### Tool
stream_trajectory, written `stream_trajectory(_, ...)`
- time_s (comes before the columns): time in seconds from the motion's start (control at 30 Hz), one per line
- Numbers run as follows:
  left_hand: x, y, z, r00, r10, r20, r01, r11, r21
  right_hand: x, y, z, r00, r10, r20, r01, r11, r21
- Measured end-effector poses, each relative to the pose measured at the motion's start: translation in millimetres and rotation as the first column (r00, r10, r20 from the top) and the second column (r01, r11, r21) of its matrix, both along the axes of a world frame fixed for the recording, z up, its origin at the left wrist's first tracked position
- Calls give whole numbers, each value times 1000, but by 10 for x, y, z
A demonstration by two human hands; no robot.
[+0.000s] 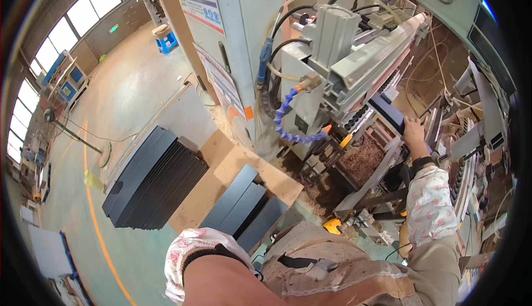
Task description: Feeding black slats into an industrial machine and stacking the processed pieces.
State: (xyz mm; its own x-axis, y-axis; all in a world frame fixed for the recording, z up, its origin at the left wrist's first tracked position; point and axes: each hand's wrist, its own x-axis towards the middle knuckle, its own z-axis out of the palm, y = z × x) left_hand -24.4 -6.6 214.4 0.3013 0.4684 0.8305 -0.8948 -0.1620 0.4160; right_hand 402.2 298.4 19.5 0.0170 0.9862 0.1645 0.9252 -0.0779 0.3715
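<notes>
The right hand (413,130) reaches out and up from the person's body, the forearm stretched nearly straight from the lower right of the view toward the machine (332,68). A floral sleeve cover (429,203) wraps the forearm up to the wrist, where a dark cuff shows. The hand lies palm down with the fingers curled over the end of a dark board (388,112) that sits on the machine's bed, under the long grey rail; the fingers grip the board's edge, though how firmly cannot be told at this size.

The left arm is bent close under the camera at the bottom of the view, its elbow and upper forearm bare below a second floral sleeve cover (185,248). The left hand itself is out of the picture (cut off by the lower edge), so its grip cannot be told.

A blue jointed hose (288,120) curls down the front of the machine, just left of the board. Wood shavings (360,159) lie heaped in a tray below the bed. On the floor to the left, well apart from the hands, a fanned stack of dark boards (149,178) rests beside a smaller stack (244,206) on a plywood sheet (221,173).
</notes>
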Motion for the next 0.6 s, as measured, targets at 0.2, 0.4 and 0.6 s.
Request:
stream_trajectory(0.2,291,-25,211,998,62,-19,-62,998,-20,2,13,59,999,19,-46,-23,996,-88)
stream_trajectory(0.4,304,-108,120,928,354,-112,-369,916,-160,163,36,-79,995,77,-57,-82,994,-78)
stream_trajectory(0.6,-137,-243,-1666,50,41,-998,-964,263,-38,153,84,-141,987,22,-161,-19,1000,21)
